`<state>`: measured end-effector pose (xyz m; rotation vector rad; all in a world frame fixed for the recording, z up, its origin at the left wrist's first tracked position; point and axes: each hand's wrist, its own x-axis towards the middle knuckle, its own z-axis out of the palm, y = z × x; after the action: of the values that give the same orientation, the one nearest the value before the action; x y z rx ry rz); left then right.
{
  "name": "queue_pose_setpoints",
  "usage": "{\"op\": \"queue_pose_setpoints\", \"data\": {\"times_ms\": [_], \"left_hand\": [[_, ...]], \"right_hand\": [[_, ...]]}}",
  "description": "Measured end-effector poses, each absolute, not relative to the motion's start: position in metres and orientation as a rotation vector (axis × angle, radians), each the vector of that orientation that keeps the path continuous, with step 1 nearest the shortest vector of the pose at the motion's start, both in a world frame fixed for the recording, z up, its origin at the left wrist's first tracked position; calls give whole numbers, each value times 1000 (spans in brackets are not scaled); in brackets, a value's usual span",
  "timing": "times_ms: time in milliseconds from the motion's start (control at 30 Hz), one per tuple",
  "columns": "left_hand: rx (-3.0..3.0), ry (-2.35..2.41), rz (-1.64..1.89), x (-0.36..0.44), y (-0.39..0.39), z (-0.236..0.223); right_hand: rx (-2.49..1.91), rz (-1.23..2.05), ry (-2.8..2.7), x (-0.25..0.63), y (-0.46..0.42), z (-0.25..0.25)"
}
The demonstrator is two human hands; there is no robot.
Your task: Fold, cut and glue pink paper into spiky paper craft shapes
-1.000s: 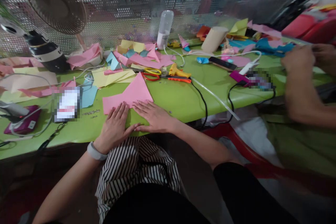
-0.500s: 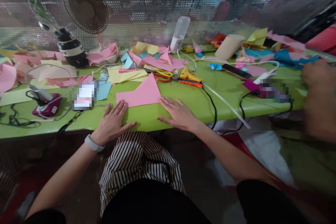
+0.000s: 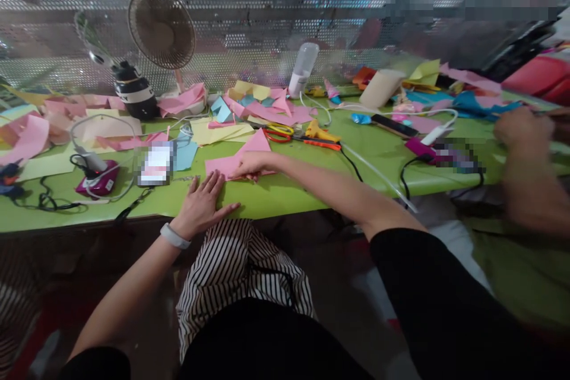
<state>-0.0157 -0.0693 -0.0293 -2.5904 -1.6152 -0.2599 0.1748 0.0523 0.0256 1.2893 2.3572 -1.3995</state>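
My left fingers [image 3: 206, 185] lie spread on the near left edge of the pink, peaked paper sheet [image 3: 219, 165] on the green-topped bench [image 3: 276, 203], likely to stop it sliding; my right fingers [image 3: 243, 171] curl against its middle, whether pinching it I cannot tell

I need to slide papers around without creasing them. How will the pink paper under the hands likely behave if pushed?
The pink paper is probably light: it looks thin. It may slide easily on the smooth-looking green tabletop once the left hand and right hand lift off. Straight edges suggest some stiffness, yet it could buckle.
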Motion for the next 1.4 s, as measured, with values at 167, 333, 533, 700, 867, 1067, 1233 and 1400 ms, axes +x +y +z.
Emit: {"op": "queue_pose_setpoints", "data": {"times_ms": [167,333,533,700,867,1067,1233,1400], "left_hand": [[-2587,-1589,-256,-17,-68,-31],[-2567,-1576,-229,-18,-65,-32],[-2567,-1586,-190,-19,-63,-29],[-2557,-1576,-172,-21,-62,-29],[-2559,-1574,-147,-21,-62,-30],[-2644,-1626,-84,-25,-59,-12],[-2692,-1780,-264,-11,-21,32],[-3110,-2188,-7,38,27,40]], "right_hand": [[1215,-1420,2239,170,70,13],[1308,-1178,2107,192,83,20],[1395,-1181,2092,250,84,28],[1564,-1047,2016,296,88,26],[1600,-1127,2120,302,92,35],[1445,-1257,2162,262,85,32],[1473,-1225,2156,258,83,24],[1498,-1220,2145,260,87,17]]}}
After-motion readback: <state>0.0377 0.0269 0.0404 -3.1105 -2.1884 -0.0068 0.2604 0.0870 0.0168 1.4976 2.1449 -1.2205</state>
